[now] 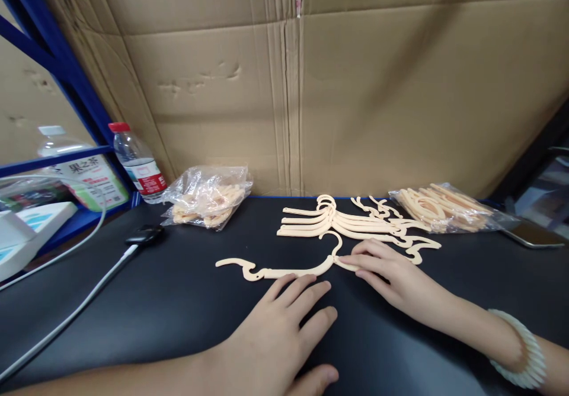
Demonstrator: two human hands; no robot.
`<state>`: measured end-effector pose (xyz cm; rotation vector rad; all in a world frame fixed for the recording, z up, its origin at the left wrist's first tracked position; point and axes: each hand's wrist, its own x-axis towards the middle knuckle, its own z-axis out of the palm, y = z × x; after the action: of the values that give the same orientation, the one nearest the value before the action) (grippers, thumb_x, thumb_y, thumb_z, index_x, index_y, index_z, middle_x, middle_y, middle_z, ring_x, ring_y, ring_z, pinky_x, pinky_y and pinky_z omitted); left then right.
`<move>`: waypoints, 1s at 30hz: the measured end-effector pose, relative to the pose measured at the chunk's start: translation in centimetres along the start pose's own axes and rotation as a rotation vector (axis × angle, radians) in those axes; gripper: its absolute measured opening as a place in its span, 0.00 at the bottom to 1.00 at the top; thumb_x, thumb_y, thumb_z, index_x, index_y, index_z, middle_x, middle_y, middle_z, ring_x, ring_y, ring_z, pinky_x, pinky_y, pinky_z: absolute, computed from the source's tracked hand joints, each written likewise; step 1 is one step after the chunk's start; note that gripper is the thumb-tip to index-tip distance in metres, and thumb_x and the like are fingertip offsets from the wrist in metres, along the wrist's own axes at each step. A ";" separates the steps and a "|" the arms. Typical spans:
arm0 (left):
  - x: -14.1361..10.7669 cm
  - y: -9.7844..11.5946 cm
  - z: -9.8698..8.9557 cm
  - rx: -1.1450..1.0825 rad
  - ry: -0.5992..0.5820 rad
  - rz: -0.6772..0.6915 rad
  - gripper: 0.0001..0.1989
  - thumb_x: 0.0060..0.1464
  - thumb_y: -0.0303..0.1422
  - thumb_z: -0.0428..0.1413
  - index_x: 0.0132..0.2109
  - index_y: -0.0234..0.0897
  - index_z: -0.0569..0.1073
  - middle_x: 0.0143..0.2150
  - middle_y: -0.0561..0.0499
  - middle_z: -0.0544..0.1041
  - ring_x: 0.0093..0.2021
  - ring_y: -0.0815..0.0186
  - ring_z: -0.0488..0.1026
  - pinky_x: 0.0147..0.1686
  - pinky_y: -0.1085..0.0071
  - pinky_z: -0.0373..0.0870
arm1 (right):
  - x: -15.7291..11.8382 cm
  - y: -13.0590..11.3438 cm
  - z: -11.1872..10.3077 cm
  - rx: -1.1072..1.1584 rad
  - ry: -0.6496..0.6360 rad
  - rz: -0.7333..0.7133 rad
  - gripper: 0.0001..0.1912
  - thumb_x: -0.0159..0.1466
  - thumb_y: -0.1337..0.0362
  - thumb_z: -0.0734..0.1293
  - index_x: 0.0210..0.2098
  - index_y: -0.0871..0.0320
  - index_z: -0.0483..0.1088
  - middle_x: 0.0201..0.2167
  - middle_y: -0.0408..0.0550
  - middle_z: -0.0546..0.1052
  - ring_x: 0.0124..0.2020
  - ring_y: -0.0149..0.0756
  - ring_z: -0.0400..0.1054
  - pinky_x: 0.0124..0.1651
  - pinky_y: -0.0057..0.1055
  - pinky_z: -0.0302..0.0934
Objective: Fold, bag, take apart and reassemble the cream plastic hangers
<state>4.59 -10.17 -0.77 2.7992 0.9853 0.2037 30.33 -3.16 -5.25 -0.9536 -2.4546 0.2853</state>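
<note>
A cream plastic folding clothes hanger [297,272] lies flat on the black tabletop, its hook pointing away from me. Its left arm is stretched out and ends in a curved end piece. My left hand [284,319] has its fingers spread, with the fingertips at the near edge of that arm. Over the hanger's right arm lies my right hand [395,274], fingers closed on it just beside the hook joint; most of that arm is hidden under the hand. Just behind, several similar hangers [306,221] lie in an overlapping row.
Loose curved cream pieces [377,207] lie behind the row. Clear bags of cream parts stand at the left [208,200] and right [440,206]. A bottle [138,165], a white cable [89,292] with a black plug, and a power strip [31,233] are at left; a phone-like slab [531,234] is at right. Cardboard [213,99] backs the table.
</note>
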 end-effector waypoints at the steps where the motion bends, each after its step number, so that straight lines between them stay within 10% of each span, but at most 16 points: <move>1: 0.0 0.0 -0.1 0.001 0.000 0.000 0.25 0.57 0.37 0.57 0.60 0.36 0.68 0.64 0.37 0.64 0.64 0.41 0.59 0.59 0.42 0.59 | 0.0 0.0 0.0 0.002 0.000 0.000 0.17 0.69 0.68 0.57 0.54 0.51 0.68 0.47 0.49 0.70 0.49 0.37 0.64 0.53 0.37 0.63; 15: 0.2 -1.2 1.4 0.005 0.181 0.078 0.22 0.54 0.34 0.58 0.57 0.42 0.70 0.62 0.45 0.68 0.62 0.49 0.63 0.61 0.51 0.59 | 0.6 -0.3 -1.4 -0.012 0.104 -0.006 0.13 0.68 0.67 0.60 0.49 0.55 0.71 0.42 0.51 0.73 0.45 0.38 0.66 0.49 0.36 0.64; 23: 0.7 -2.2 1.2 -0.021 0.152 0.088 0.19 0.59 0.31 0.52 0.58 0.40 0.67 0.59 0.44 0.70 0.61 0.55 0.65 0.62 0.52 0.60 | 0.7 8.9 -5.8 -0.376 0.351 0.207 0.11 0.64 0.65 0.61 0.37 0.58 0.76 0.31 0.51 0.77 0.36 0.43 0.68 0.41 0.40 0.63; 30: 0.8 -2.2 1.5 -0.064 0.212 0.105 0.20 0.57 0.28 0.53 0.56 0.41 0.68 0.56 0.46 0.73 0.58 0.57 0.67 0.62 0.54 0.60 | 1.0 12.6 -6.5 -0.605 0.250 0.401 0.10 0.61 0.63 0.64 0.37 0.58 0.77 0.29 0.52 0.77 0.40 0.47 0.66 0.43 0.40 0.58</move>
<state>4.13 -8.10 -2.59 2.8158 0.8552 0.5451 40.26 6.89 -3.77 -1.6220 -2.1274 -0.4539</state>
